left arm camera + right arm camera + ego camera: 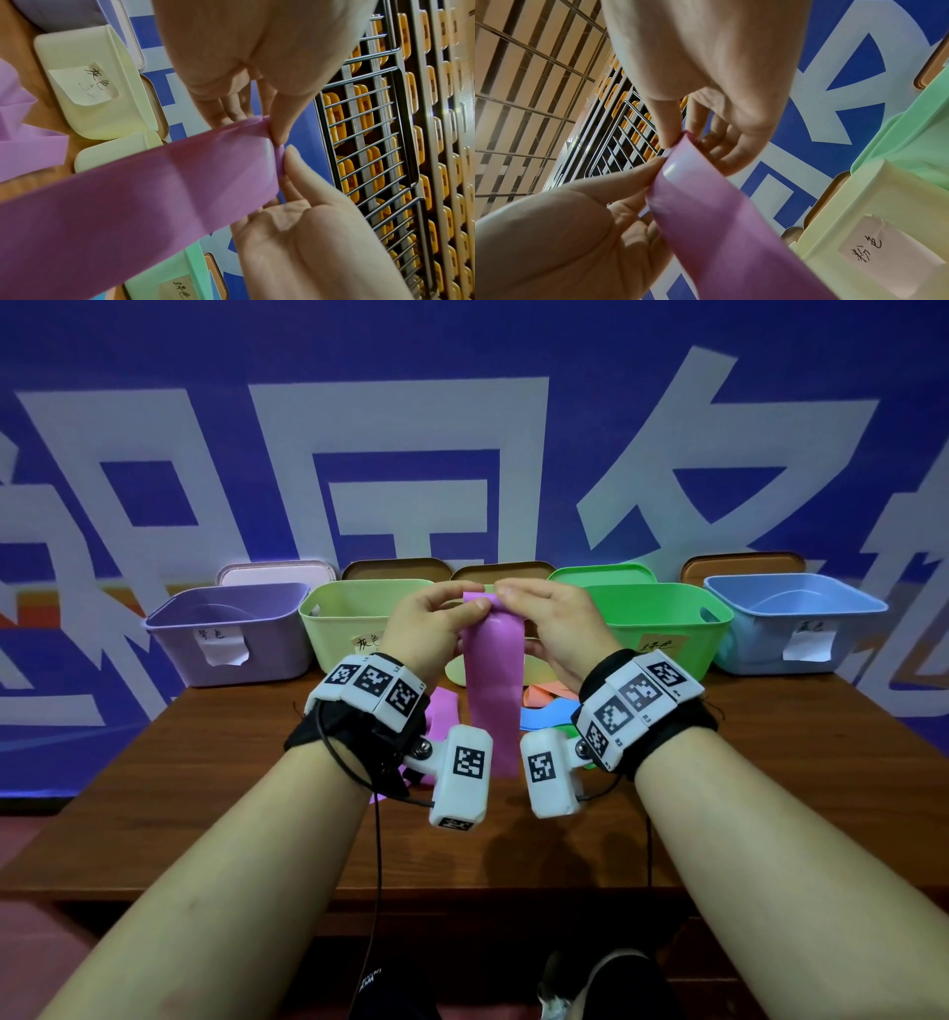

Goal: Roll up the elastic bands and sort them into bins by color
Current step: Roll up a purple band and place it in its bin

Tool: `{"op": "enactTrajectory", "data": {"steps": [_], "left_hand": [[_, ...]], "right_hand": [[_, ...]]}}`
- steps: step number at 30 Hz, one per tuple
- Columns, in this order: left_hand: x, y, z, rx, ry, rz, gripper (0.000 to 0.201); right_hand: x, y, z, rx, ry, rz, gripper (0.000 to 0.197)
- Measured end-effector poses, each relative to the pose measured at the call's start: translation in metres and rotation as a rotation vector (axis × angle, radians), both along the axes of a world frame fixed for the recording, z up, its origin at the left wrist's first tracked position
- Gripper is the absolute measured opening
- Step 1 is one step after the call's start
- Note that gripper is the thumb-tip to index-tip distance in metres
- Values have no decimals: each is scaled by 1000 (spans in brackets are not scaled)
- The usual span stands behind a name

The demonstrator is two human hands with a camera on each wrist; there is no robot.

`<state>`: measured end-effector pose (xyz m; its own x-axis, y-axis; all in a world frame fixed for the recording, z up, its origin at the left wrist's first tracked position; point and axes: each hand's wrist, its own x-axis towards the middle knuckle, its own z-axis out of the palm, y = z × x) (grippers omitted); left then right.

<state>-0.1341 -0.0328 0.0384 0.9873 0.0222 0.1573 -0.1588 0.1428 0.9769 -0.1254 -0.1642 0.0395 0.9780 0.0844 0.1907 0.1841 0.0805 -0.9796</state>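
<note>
A long pink-purple elastic band (490,685) hangs straight down above the table, held up in front of the bins. My left hand (472,603) pinches the left corner of its top edge, and my right hand (506,598) pinches the right corner beside it. In the left wrist view the band (154,192) ends in a narrow curled lip between both thumbs, with the left hand (270,130) above it. The right wrist view has the right hand (680,136) pinching the band (718,233) at that same end.
Along the back of the wooden table (257,788) stand a purple bin (231,634), a pale green bin (349,618), a green bin (662,618) and a blue bin (796,618). Loose pink (441,711), orange (544,695) and blue (549,713) bands lie below my hands.
</note>
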Motion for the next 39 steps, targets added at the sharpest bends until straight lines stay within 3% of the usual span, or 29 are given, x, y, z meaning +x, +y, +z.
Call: {"op": "enactTrajectory", "data": {"steps": [6,9,17,24,27,33,39], "left_hand": [[0,-2,-3,61,28,-33,5],[0,0,-4,89,24,-37,14],[3,-1,-3,13,41,8,10],[6,4,-2,-7,25,23,12],[8,3,-4,-31,16,29,19],[6,2,-13,106,87,-71,5],[6,3,-13,105,58,-81,12]], "right_hand": [[3,0,-1,23,-46,-27,20],[5,0,-3,2,-63,-51,21],[4,2,-3,12,-73,-25,28],[1,0,-1,-4,-7,-15,8],[6,2,-5,-60,-28,-46,9],[13,3,-6,-64,-82,-126,20],[13,2,-8,-62,-81,-142,21]]}}
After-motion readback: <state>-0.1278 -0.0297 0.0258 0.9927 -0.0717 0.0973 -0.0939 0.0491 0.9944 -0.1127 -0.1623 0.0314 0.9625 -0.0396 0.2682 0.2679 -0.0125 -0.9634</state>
